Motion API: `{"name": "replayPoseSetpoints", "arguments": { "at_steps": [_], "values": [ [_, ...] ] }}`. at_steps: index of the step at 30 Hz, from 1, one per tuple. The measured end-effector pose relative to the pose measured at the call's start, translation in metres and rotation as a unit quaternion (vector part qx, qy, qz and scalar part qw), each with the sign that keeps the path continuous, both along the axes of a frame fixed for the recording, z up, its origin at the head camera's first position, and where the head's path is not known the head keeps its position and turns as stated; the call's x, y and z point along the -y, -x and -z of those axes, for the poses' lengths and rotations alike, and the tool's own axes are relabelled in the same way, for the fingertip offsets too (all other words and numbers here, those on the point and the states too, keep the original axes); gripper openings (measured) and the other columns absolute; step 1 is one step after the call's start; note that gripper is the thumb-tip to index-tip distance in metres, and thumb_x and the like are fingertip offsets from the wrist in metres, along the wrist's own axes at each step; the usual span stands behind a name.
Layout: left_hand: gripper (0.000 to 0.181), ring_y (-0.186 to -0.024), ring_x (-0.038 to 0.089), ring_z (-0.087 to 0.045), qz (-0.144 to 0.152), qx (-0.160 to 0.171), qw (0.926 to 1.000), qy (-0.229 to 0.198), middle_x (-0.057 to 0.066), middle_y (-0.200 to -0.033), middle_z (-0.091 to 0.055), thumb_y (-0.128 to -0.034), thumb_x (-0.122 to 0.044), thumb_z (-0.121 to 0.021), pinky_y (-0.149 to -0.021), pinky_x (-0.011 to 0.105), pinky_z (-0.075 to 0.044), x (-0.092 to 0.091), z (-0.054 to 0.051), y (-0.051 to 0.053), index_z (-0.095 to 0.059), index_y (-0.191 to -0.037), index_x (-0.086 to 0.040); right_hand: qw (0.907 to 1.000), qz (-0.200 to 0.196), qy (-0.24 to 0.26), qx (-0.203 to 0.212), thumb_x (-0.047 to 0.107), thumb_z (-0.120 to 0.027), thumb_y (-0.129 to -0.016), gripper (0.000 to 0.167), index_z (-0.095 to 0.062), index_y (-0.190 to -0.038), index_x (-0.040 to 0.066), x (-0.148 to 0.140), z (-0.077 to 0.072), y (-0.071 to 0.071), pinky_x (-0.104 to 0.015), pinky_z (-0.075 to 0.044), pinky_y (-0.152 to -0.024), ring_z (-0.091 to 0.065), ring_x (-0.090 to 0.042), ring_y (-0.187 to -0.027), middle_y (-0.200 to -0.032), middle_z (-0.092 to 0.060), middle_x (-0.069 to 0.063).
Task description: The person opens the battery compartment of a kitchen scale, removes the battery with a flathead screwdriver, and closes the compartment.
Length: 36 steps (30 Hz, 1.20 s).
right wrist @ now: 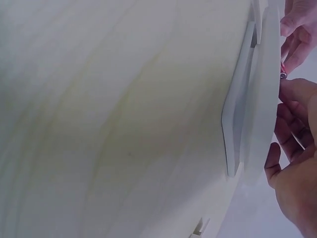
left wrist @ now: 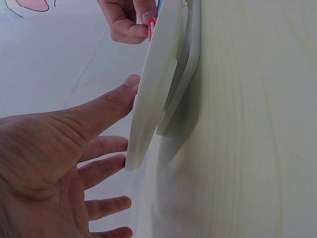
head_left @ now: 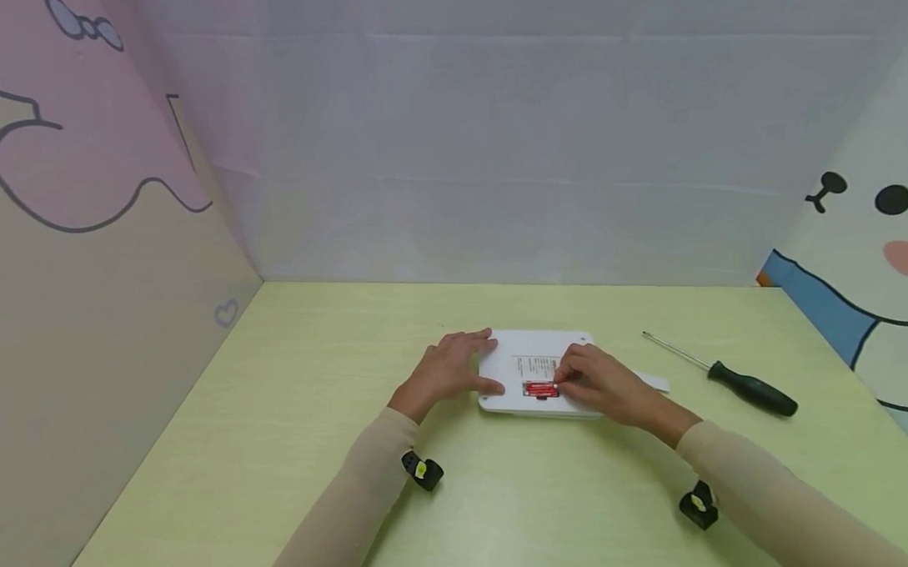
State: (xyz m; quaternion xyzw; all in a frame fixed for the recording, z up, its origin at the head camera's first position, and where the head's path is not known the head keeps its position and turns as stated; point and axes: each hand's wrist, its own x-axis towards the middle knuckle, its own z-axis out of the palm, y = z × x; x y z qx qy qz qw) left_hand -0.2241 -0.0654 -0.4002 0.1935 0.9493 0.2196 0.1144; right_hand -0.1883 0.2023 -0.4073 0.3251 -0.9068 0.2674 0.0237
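Observation:
A white device [head_left: 516,344] lies flat on the table, a printed label on its upper face. Red batteries [head_left: 539,388] sit in a small slot in that face. My left hand [head_left: 451,369] rests on the device's left side, thumb [left wrist: 116,99] on the face and fingers spread at the edge. At the slot's right end my right hand [head_left: 606,388] pinches a red battery between thumb and fingers. In the right wrist view a battery end [right wrist: 283,75] shows beside the right thumb [right wrist: 297,89]; the fingers partly hide the slot.
To the right on the table [head_left: 336,346] lies a screwdriver with a black handle [head_left: 754,390], its shaft pointing up and left. A white strip [head_left: 653,382] sticks out beyond the right hand. Printed cloth walls [head_left: 494,149] stand behind and at both sides.

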Motion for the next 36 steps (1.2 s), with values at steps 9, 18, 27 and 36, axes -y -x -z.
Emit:
{"name": "replayPoseSetpoints", "arguments": {
  "at_steps": [9,18,27,36],
  "values": [
    [0.082,-0.146,0.026,-0.030,-0.001,0.001,1.0000,0.007,-0.011,-0.158,-0.033,-0.0768,-0.050,-0.080,-0.114,0.057,-0.026,-0.001,-0.001,0.000,-0.046,-0.147,-0.024,0.9995,0.011,-0.028,0.011,0.006,-0.066,-0.084,0.009,-0.065,-0.085,0.015,0.007,-0.004,0.003,-0.037,-0.046,-0.083,-0.050,-0.013,-0.088,-0.090,-0.059,0.006],
    [0.081,-0.147,0.025,-0.029,-0.003,0.003,1.0000,0.003,-0.011,-0.158,-0.033,-0.0773,-0.049,-0.079,-0.114,0.056,-0.025,-0.002,-0.001,-0.001,-0.046,-0.147,-0.024,0.9974,0.061,-0.038,0.002,0.008,-0.068,-0.076,0.014,-0.061,-0.078,0.019,0.012,0.000,0.003,-0.031,-0.044,-0.075,-0.047,-0.011,-0.082,-0.085,-0.057,0.009],
    [0.081,-0.146,0.025,-0.030,-0.003,0.005,1.0000,0.008,-0.012,-0.158,-0.033,-0.0772,-0.050,-0.079,-0.115,0.057,-0.024,-0.002,0.000,0.000,-0.046,-0.147,-0.025,0.9948,0.085,-0.056,0.002,0.011,-0.068,-0.074,0.012,-0.060,-0.077,0.020,0.014,0.001,0.001,-0.027,-0.040,-0.068,-0.046,-0.011,-0.080,-0.082,-0.055,0.008],
    [0.081,-0.146,0.025,-0.029,-0.003,0.003,1.0000,0.004,-0.012,-0.158,-0.033,-0.0770,-0.049,-0.080,-0.115,0.057,-0.025,-0.002,-0.001,0.000,-0.046,-0.147,-0.025,0.9957,0.080,-0.047,-0.004,0.013,-0.069,-0.074,0.012,-0.060,-0.078,0.020,0.013,0.001,0.002,-0.024,-0.039,-0.066,-0.046,-0.010,-0.077,-0.081,-0.054,0.008]
  ]
}}
